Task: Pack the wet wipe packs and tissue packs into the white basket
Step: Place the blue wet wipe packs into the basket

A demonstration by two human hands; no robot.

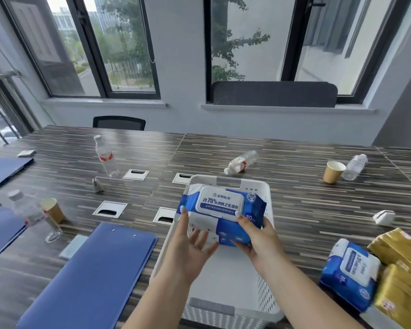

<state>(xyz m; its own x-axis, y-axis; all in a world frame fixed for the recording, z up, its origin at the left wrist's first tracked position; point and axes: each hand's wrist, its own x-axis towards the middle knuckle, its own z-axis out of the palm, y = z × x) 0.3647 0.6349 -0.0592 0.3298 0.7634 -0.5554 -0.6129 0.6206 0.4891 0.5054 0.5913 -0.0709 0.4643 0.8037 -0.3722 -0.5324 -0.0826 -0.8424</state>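
Over the far half of the basket (268, 207), both hands are holding one wipe pack (221, 210) label-up, above the floor and not yet set down. Right hand (259, 241) is clamping the pack's near right corner, thumb on top, fingers underneath. Left hand (190, 248) is steadying the left edge: thumb tip touching the top, remaining fingers spread apart below, more propping than gripping.

Progress, as I judge it: very early. Basket floor near the wrists is showing bare white; nothing seems packed yet, though the pack is hiding the far end. Waiting to the right of the right forearm: a second wipe pack (351, 274) and gold tissue packs (399, 276), touching one another in a heap.

Materials: wipe packs are soft glossy blue-and-white film, pillow-shaped, with a rigid white flip lid. Tissue packs are looking like crinkly gold wrap, blocky. Basket is hard white plastic, rectangular, perforated walls, slot handles at both ends
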